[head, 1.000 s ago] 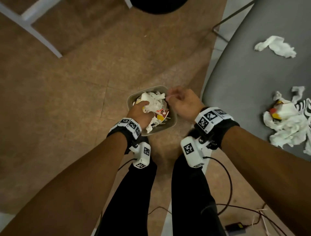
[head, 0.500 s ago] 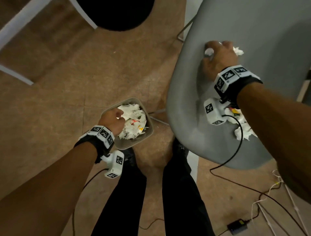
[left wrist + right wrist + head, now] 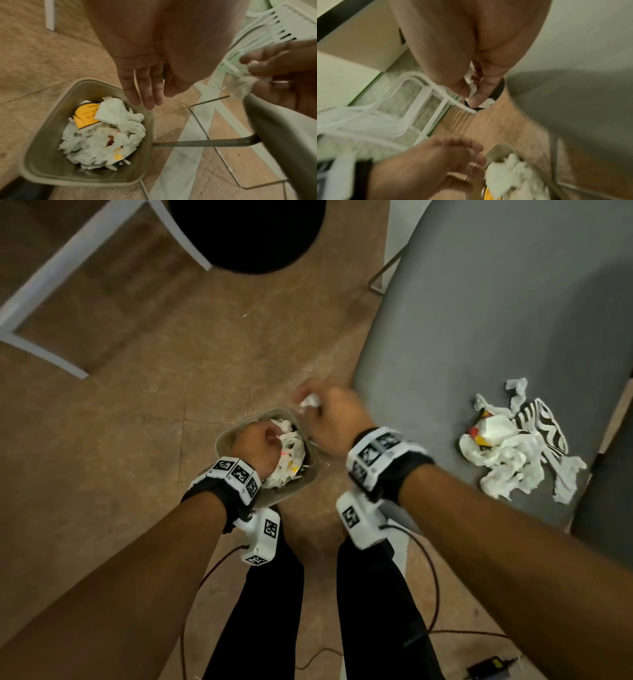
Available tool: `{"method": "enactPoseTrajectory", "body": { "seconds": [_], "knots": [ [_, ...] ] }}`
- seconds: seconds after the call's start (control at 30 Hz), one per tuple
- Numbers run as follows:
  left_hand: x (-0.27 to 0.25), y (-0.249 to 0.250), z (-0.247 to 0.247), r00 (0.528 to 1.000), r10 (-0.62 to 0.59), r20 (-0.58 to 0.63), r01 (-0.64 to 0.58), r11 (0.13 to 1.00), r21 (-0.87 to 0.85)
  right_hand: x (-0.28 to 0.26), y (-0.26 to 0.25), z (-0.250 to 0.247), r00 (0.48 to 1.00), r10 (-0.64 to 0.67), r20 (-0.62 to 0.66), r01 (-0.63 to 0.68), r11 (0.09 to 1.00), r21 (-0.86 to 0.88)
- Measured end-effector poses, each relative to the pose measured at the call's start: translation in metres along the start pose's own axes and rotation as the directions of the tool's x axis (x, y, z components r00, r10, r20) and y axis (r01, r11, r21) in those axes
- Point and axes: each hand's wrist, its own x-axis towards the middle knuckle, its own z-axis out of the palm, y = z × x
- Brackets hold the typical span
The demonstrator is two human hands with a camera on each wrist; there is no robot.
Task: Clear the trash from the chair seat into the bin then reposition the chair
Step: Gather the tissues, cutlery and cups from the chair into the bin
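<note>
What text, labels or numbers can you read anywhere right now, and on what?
No legible words or numbers.
Yellow wrapper in the bin: dark marks, too blurred to read.
Wrist bands: black-and-white square marker patterns, no text.
Striped wrapper on the chair seat: pattern only.

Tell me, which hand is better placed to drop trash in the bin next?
Right. The right hand pinches a crumpled tissue beside the bin rim; the left hand hangs empty above it.

A room with a brown tiled floor and dim, warm light

The floor (image 3: pixel 144 412) has large brown tiles. A round black stool seat (image 3: pixel 246 231) with white legs (image 3: pixel 51 275) stands on it. Black cables (image 3: pixel 435 594) and a small black adapter (image 3: pixel 488 668) lie on the floor.
</note>
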Motion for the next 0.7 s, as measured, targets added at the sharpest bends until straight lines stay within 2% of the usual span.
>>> {"method": "enactPoseTrajectory", "body": {
  "seconds": [0.07,0.13,0.23,0.27,0.33,0.43,0.5,0.6,0.7],
  "knots": [
    [0.000,-0.025,-0.004,0.996,-0.086,0.037,0.085,0.996,0.034,0.001,-0.009,0.040,0.995,0.002,0.102,-0.001,1.000,-0.005],
    [-0.003,-0.056,-0.009,0.986,-0.149,0.074,0.140,0.984,0.107,0.004,-0.007,0.076,0.978,0.060,0.198,-0.060,0.998,-0.006],
    [-0.013,-0.090,-0.014,0.983,-0.161,0.090,0.139,0.968,0.210,-0.001,0.005,0.118,0.910,0.169,0.378,-0.148,0.985,-0.084],
    [-0.017,-0.098,-0.014,0.981,-0.168,0.097,0.143,0.964,0.226,-0.004,0.008,0.126,0.901,0.170,0.400,-0.142,0.985,-0.098],
    [-0.022,-0.105,-0.015,0.979,-0.174,0.109,0.144,0.960,0.240,-0.009,0.011,0.127,0.918,0.139,0.371,-0.109,0.989,-0.100],
    [-0.019,-0.093,-0.014,0.984,-0.153,0.094,0.129,0.966,0.225,-0.009,0.008,0.103,0.948,0.046,0.316,-0.019,0.996,-0.086],
    [-0.017,-0.064,-0.013,0.989,-0.123,0.081,0.104,0.974,0.199,-0.009,0.003,0.074,0.953,-0.020,0.301,0.044,0.996,-0.075],
    [-0.015,-0.001,-0.013,0.999,0.027,0.038,-0.033,0.986,0.161,-0.010,-0.006,0.016,0.975,-0.089,0.203,0.092,0.996,-0.004],
    [-0.016,0.073,-0.011,0.983,0.181,0.041,-0.185,0.973,0.138,-0.019,0.002,-0.049,0.994,-0.091,0.052,0.087,0.993,0.076]
  ]
}}
